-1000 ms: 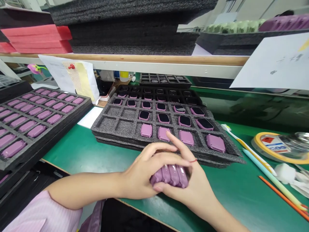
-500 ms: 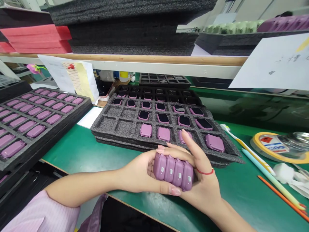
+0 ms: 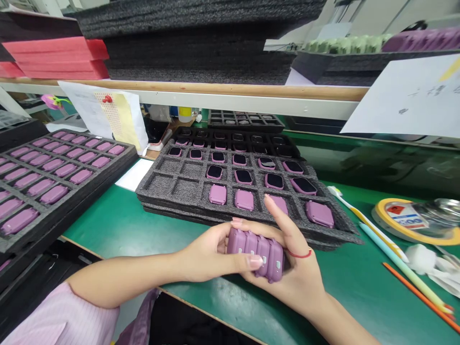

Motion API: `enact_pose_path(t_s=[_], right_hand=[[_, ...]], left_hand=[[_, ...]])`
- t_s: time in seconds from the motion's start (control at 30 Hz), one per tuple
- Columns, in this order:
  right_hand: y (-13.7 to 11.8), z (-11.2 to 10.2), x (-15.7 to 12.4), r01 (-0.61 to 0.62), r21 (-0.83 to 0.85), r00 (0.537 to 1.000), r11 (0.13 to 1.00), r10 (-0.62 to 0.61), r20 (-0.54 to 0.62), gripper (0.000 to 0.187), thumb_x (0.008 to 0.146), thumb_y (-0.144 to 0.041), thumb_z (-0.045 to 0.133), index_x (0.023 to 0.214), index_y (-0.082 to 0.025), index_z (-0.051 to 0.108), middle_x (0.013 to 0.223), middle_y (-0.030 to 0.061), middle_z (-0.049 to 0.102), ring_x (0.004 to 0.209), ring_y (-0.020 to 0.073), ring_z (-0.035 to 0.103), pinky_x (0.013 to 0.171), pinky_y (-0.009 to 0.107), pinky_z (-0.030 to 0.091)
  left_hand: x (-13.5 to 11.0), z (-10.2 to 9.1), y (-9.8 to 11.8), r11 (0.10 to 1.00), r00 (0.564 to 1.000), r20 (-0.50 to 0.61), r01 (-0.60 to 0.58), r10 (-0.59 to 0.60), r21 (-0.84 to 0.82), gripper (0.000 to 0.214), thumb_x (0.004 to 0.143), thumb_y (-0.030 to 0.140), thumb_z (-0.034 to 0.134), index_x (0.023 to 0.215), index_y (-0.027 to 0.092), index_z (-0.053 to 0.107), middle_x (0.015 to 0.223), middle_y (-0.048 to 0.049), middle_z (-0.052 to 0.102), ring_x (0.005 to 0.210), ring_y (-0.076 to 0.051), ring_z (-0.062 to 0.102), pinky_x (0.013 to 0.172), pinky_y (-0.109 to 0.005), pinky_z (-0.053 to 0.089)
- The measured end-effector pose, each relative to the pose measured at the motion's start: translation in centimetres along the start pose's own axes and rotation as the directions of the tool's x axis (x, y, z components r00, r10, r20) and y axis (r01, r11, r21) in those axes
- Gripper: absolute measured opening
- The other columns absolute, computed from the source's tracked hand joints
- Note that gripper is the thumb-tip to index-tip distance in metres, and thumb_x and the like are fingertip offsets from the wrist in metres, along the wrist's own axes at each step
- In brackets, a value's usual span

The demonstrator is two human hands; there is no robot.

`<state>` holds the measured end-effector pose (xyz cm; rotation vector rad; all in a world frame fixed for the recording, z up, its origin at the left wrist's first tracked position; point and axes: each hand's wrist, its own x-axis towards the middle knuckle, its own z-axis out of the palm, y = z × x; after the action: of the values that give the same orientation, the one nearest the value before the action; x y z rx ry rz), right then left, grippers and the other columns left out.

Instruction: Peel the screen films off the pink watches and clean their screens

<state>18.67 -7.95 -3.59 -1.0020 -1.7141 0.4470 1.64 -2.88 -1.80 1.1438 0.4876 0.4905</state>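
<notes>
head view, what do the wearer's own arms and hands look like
The left arm has a pale lilac ribbed sleeve, forearm bare; the right forearm is bare. Left hand and right hand are ungloved; the right wears a thin red finger band.

Purple cases (image 3: 257, 247) partly behind left thumb (image 3: 244, 263)

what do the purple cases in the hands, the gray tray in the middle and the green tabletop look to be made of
Purple cases: coated metal or plastic, satin; smooth, rounded edges catch soft light, but the look leaves it open.
Gray tray: probably foam, matte; its surface is speckled and grainy.
Green tabletop: perhaps rubber or vinyl, semi-gloss; it shows pale reflections.
</notes>
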Motion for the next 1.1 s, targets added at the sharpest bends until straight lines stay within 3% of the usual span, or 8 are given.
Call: enact_pose_path(t_s=[0.1, 0.27, 0.43, 0.6, 0.8, 0.93, 1.1], right_hand=[[0.0, -0.15, 0.04, 0.007, -0.03, 1.0, 1.0, -0.006, 0.026, 0.093, 0.083, -0.027, 0.079, 0.159, -0.033, 0.026, 0.135, 0.007, 0.067, 0.111, 0.0265, 0.072, 0.096, 0.039, 0.062], [-0.17, -0.54, 0.04, -0.022, -0.005, 0.999, 1.0, 0.022, 0.042, 0.094, 0.08, -0.041, 0.082, 0.158, -0.032, 0.029, 0.156, 0.0102, 0.045, 0.116, 0.0289, 0.069, 0.103, 0.039, 0.058], [-0.02, -0.46, -0.27, -0.068, 0.012, 0.997, 0.998, 0.068, 0.024, 0.102, 0.077, -0.041, 0.084, 0.159, -0.027, 0.025, 0.129, 0.0077, 0.071, 0.119, 0.0277, 0.067, 0.104, 0.036, 0.056], [0.29, -0.28, -0.39, -0.067, 0.024, 0.998, 0.997, 0.066, 0.018, 0.103, 0.077, -0.037, 0.084, 0.16, -0.027, 0.023, 0.128, 0.0071, 0.071, 0.119, 0.0266, 0.067, 0.104, 0.034, 0.056], [-0.06, -0.32, 0.06, 0.001, 0.025, 1.0, 1.0, -0.002, 0.029, 0.096, 0.08, -0.02, 0.079, 0.158, -0.039, 0.026, 0.16, 0.0043, 0.039, 0.117, 0.0236, 0.069, 0.108, 0.036, 0.054], [-0.28, -0.27, 0.07, 0.016, 0.038, 0.999, 0.999, -0.017, 0.033, 0.097, 0.08, -0.018, 0.078, 0.159, -0.037, 0.024, 0.157, 0.0053, 0.044, 0.116, 0.024, 0.069, 0.108, 0.038, 0.054], [-0.2, -0.03, -0.19, 0.032, -0.011, 0.999, 0.999, -0.032, 0.021, 0.093, 0.079, -0.014, 0.078, 0.156, -0.036, 0.031, 0.156, 0.0067, 0.045, 0.116, 0.0243, 0.069, 0.106, 0.037, 0.056]], left_hand=[[-0.01, -0.14, -0.16, 0.999, 0.999, -0.015, 0.03, -0.03, 0.018, 0.043, 0.075, 0.036, 0.082, 0.106, 0.016, 0.06, 0.103, -0.0077, 0.068, 0.102, -0.024, 0.067, 0.095, -0.04, 0.052], [0.07, 0.08, -0.46, 0.999, 0.999, 0.054, -0.004, 0.006, -0.048, 0.052, 0.068, 0.017, 0.083, 0.113, 0.019, 0.055, 0.111, -0.0073, 0.064, 0.105, -0.021, 0.065, 0.095, -0.038, 0.053], [0.07, 0.31, -0.64, 0.998, 0.996, 0.083, -0.029, 0.033, -0.048, 0.05, 0.069, 0.016, 0.082, 0.112, 0.018, 0.057, 0.109, -0.0083, 0.065, 0.103, -0.021, 0.065, 0.093, -0.038, 0.054], [0.11, 0.24, -0.61, 0.999, 0.995, 0.091, -0.026, 0.03, -0.04, 0.051, 0.069, 0.015, 0.082, 0.112, 0.018, 0.055, 0.109, -0.0076, 0.064, 0.103, -0.021, 0.065, 0.094, -0.039, 0.052], [-0.15, -0.41, -0.46, 0.998, 0.996, 0.092, 0.012, -0.007, -0.059, 0.05, 0.081, 0.04, 0.076, 0.118, 0.018, 0.052, 0.107, -0.0058, 0.062, 0.103, -0.021, 0.063, 0.094, -0.037, 0.05], [-0.24, -0.52, -0.57, 0.999, 0.997, 0.073, 0.033, -0.03, -0.037, 0.055, 0.08, 0.05, 0.075, 0.119, 0.019, 0.052, 0.106, -0.0053, 0.061, 0.101, -0.023, 0.062, 0.087, -0.036, 0.052], [-0.13, -0.17, -0.73, 0.995, 0.996, 0.045, -0.081, 0.078, 0.056, 0.046, 0.085, 0.041, 0.071, 0.119, 0.017, 0.052, 0.12, -0.0104, 0.06, 0.118, -0.027, 0.058, 0.102, -0.042, 0.046]])
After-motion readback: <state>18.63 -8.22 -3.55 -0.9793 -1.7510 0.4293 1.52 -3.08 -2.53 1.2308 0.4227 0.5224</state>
